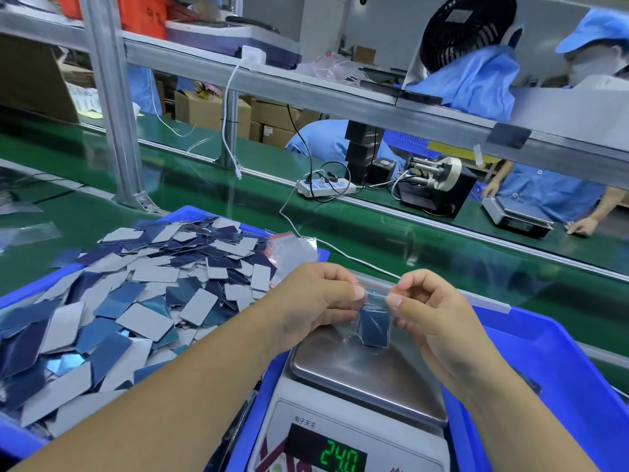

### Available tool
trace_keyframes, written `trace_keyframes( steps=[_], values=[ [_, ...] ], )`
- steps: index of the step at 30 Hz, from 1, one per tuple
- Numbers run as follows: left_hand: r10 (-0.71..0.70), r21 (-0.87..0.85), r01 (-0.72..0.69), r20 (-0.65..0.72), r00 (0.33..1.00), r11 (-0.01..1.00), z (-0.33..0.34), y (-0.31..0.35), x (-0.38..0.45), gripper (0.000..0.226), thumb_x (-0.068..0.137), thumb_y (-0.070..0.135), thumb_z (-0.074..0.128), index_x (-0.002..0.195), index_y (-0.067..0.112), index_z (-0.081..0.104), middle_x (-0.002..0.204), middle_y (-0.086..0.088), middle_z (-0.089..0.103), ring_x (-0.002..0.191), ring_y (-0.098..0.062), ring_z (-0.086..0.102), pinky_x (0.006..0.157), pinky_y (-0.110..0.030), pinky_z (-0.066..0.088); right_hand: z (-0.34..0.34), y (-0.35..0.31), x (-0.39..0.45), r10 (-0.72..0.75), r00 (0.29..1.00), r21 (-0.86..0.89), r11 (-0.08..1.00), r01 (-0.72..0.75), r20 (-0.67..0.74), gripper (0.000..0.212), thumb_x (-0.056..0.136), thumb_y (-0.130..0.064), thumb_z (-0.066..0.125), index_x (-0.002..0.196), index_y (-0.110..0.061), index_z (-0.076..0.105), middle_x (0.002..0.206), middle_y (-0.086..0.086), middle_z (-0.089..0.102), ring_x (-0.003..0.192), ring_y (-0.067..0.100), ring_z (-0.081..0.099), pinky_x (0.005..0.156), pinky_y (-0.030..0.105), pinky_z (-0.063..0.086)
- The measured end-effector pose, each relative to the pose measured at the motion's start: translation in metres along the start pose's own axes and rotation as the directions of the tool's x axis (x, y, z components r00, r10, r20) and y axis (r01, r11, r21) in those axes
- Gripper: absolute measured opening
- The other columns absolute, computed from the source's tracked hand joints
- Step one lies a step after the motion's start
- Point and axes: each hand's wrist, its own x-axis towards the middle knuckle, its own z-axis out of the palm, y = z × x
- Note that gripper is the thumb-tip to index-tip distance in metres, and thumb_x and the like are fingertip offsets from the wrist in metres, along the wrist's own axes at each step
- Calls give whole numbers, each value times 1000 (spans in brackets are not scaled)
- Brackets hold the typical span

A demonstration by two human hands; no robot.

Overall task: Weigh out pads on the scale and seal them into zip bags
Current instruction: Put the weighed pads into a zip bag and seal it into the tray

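Zip bag of blue pads pinched at its red strip by left hand and right hand, held over the scale pan, loose pads heaped at nine o'clock, display lit green at six.

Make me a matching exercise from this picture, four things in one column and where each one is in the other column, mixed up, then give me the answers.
Things:
1. zip bag
2. loose pads
3. scale
4. power strip

Places:
A. heaped in the blue tray on the left
B. on the green belt beyond the clear divider
C. pinched at its top between left hand and right hand
D. under the bag, green digits lit

Pairs: 1-C, 2-A, 3-D, 4-B
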Motion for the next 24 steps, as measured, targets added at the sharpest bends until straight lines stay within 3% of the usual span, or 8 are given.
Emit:
trace_keyframes(
  steps=[7,10,14,18,24],
  values=[
    [15,42,-17,34,999,999,10,-1,-1,12,69,13,72,66,18,61,75,-6,61,66,-14,62,66,-21,54,4,1,-1,-46,999,19,999,46,-18,37,82,16,62,71,-18,57,69,4,57,63,16,48,66,31,38],
    [37,108,-40,27,999,993,12,-3,0,13,70,19,73,62,23,63,70,-2,58,68,-15,58,68,-23,51,5,2,-1,-41,999,20,999,41,-5,36,83,16,62,72,-17,56,66,4,55,61,15,48,63,27,42],
    [74,149,-74,6,997,986,11,-5,1,12,71,23,73,61,24,66,74,-8,57,79,-24,53,78,-38,45,5,0,-2,-9,1000,48,999,9,6,32,83,13,64,72,-17,57,70,9,51,62,18,46,63,30,38],
    [93,169,-97,29,995,981,9,-4,0,11,72,23,74,64,26,67,75,-6,58,76,-22,53,79,-37,45,5,0,-2,-9,1000,42,999,8,5,33,83,12,65,72,-18,59,72,12,50,65,21,42,65,35,35],
    [107,166,-113,42,993,980,11,-4,-2,10,72,22,73,66,26,66,74,-5,58,71,-18,53,77,-34,46,4,-1,-3,-53,998,35,998,52,29,39,81,15,65,70,-21,56,64,2,57,59,15,50,62,30,39]
  ],
)
